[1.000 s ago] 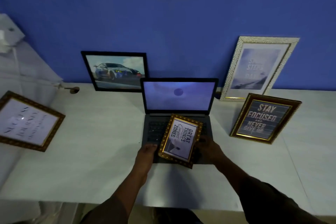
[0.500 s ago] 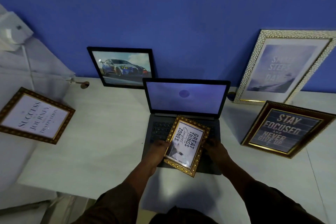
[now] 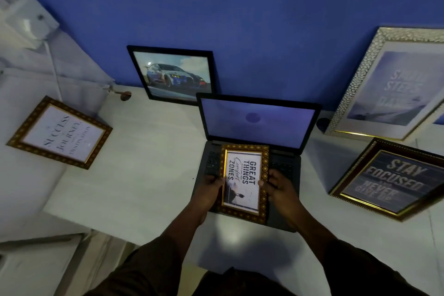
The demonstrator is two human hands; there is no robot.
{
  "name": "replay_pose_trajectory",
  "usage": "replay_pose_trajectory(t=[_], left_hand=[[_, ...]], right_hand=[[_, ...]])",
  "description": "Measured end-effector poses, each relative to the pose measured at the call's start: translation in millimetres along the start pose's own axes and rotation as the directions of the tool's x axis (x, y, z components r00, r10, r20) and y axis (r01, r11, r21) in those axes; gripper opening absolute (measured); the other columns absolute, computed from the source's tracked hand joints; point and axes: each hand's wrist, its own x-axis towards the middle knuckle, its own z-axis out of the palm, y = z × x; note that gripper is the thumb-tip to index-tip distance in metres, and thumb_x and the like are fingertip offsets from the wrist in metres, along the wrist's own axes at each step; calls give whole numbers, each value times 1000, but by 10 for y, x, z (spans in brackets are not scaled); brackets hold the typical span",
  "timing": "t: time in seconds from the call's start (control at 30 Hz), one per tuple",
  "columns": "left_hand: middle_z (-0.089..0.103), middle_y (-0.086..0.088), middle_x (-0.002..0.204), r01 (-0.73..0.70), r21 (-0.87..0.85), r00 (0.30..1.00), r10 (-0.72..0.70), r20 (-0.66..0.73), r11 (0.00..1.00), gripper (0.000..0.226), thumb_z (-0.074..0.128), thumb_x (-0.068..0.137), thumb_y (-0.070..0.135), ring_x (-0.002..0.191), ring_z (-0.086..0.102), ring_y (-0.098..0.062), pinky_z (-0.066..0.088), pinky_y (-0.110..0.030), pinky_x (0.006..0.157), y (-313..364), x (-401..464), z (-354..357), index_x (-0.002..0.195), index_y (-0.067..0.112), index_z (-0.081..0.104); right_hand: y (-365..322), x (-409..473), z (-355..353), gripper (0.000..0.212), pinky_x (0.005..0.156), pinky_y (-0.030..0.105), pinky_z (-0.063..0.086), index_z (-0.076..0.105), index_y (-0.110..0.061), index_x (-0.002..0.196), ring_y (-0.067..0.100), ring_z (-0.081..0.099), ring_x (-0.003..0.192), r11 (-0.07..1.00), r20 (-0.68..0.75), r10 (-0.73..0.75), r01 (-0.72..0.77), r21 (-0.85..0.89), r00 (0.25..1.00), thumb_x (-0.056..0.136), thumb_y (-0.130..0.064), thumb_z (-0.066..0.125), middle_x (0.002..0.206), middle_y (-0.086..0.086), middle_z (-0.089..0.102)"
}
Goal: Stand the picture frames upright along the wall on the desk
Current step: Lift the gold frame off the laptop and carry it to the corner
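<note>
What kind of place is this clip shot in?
Probably a home desk or study corner: an open laptop sits on a white desk against a blue wall, with framed prints such as the car picture leaning on it.

The small gold frame (image 3: 243,181) I hold over the laptop reads "GREAT THINGS", a script word like "Comfort", then "ZONES", turned sideways. The dark frame (image 3: 394,179) on my right says "STAY FOCUSED" and "NEVER GIVE UP". The silver frame (image 3: 394,84) shows a faint "STEPS"; the rest is blurred. The left frame (image 3: 60,132) reads "SUCCESS", "JOURNEY", "DESTINATION".
</note>
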Motion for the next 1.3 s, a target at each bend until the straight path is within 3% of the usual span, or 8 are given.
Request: replay_pose_trajectory(t=[0.17, 0.37, 0.5, 0.73, 0.93, 1.07, 1.17, 1.3], left_hand=[[50, 8, 123, -229, -44, 937, 208, -279, 972, 57, 56, 102, 40, 108, 56, -15, 46, -28, 86, 134, -174, -302, 151, 20, 34], [75, -1, 107, -307, 376, 927, 364, -89, 875, 31, 49, 103, 44, 91, 72, -15, 58, -26, 72, -38, -182, -814, 114, 17, 62], [75, 3, 93, -366, 169, 908, 391, -149, 915, 27, 52, 105, 37, 84, 73, -12, 58, -21, 61, -251, -235, -1070, 104, 13, 63], [78, -4, 107, -314, -271, 913, 211, -349, 910, 29, 45, 108, 32, 91, 77, -20, 63, -26, 64, -460, -74, -1458, 117, 11, 63], [76, -12, 115, -349, -338, 913, 234, -335, 874, 30, 45, 109, 27, 102, 75, -30, 63, -40, 81, -386, 85, -1713, 123, 8, 63], [79, -10, 116, -316, -433, 946, 245, -212, 844, 52, 35, 108, 47, 107, 75, -31, 59, -51, 96, -316, 172, -2063, 126, 13, 69], [72, -12, 133, -106, -619, 991, 134, -1, 779, 72, 27, 100, 69, 122, 69, -33, 48, -60, 108, -315, 274, -2419, 138, 22, 66], [58, -14, 150, 34, -700, 972, 140, 190, 713, 81, 23, 98, 75, 138, 54, -38, 33, -65, 118, -396, 396, -2875, 148, 21, 56]], right_hand=[[-375, 46, 94, 20, 89, 44, 62, 70, -17, 118, 15, 77, 100, 951, 203, -120, 171, -259, 972, 101, -23, 62, 111, -2, 80], [-844, 142, 382, 17, 83, 40, 62, 71, -20, 112, 16, 77, 92, 859, 421, -121, 308, -409, 899, 101, -27, 60, 102, 1, 79], [-1165, 288, 538, 16, 89, 37, 58, 74, -26, 109, 13, 74, 99, 848, 474, -10, 259, -463, 880, 98, -29, 63, 106, -3, 77], [-1269, 534, 796, 34, 94, 44, 55, 69, -15, 119, 28, 74, 106, 949, 296, 169, -75, -306, 940, 104, -39, 50, 113, 9, 78], [-1115, 557, 1501, 38, 97, 56, 56, 63, -20, 121, 32, 72, 108, 992, 107, 73, -62, -109, 991, 100, -48, 51, 122, 12, 72], [-1156, 580, 2037, 38, 89, 55, 60, 66, -16, 118, 33, 76, 100, 1000, 36, 22, -22, -10, 999, 100, -46, 52, 111, 12, 77], [-1217, 690, 2370, 33, 81, 48, 63, 67, -6, 110, 33, 75, 90, 998, -24, 17, -18, -57, 1000, 103, -33, 50, 101, 18, 75], [-1231, 862, 2811, 40, 91, 54, 57, 71, -15, 100, 35, 72, 96, 989, -60, -36, 27, -146, 998, 101, -47, 47, 99, 14, 75]])
